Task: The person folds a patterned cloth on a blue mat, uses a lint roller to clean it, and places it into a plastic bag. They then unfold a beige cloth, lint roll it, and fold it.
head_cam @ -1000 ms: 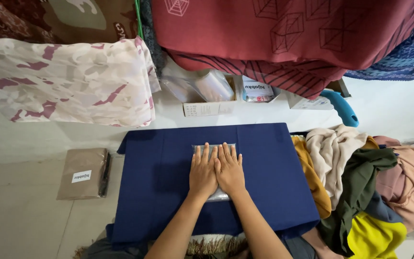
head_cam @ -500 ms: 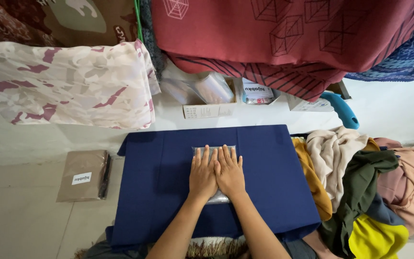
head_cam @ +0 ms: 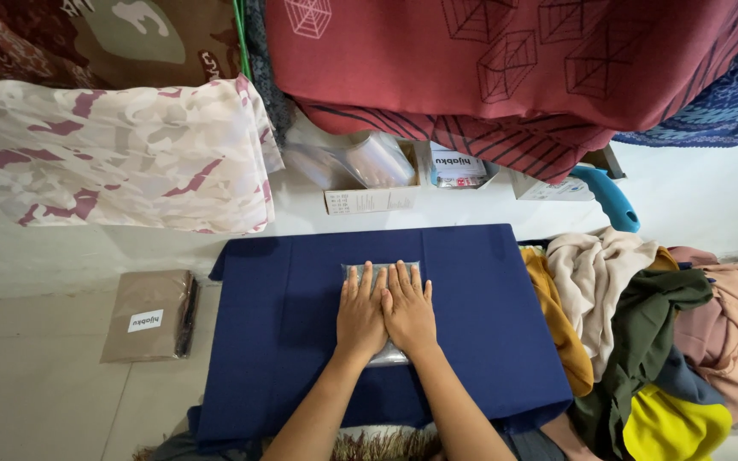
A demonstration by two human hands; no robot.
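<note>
While the head camera looks straight down, these lines hold, each placed against the navy cloth:

Navy cloth: the navy cloth (head_cam: 301,341) lies spread flat and square, its far edge toward the wall of hanging fabrics.
Clear packet: a flat clear plastic packet (head_cam: 383,271) sits near the middle of the navy cloth, mostly covered by the hands; only its far edge and a near corner show.
Left hand: the left hand (head_cam: 360,314) lies palm down on the packet, fingers straight and together, gripping nothing.
Right hand: the right hand (head_cam: 409,312) lies palm down just beside the left, thumbs touching, fingers flat, also closed on nothing.
Brown packet: a brown wrapped packet (head_cam: 149,316) with a white label lies on the floor left of the navy cloth, apart from it.
Clothes heap: a heap of loose garments (head_cam: 642,333) in cream, mustard, dark green, pink and yellow touches the cloth's right edge.
Blue handle: a blue curved handle (head_cam: 610,196) lies beyond the cloth's far right corner.
Hanging fabrics: a camouflage cloth (head_cam: 113,154) and a red patterned cloth (head_cam: 506,60) hang beyond the far edge.
</note>
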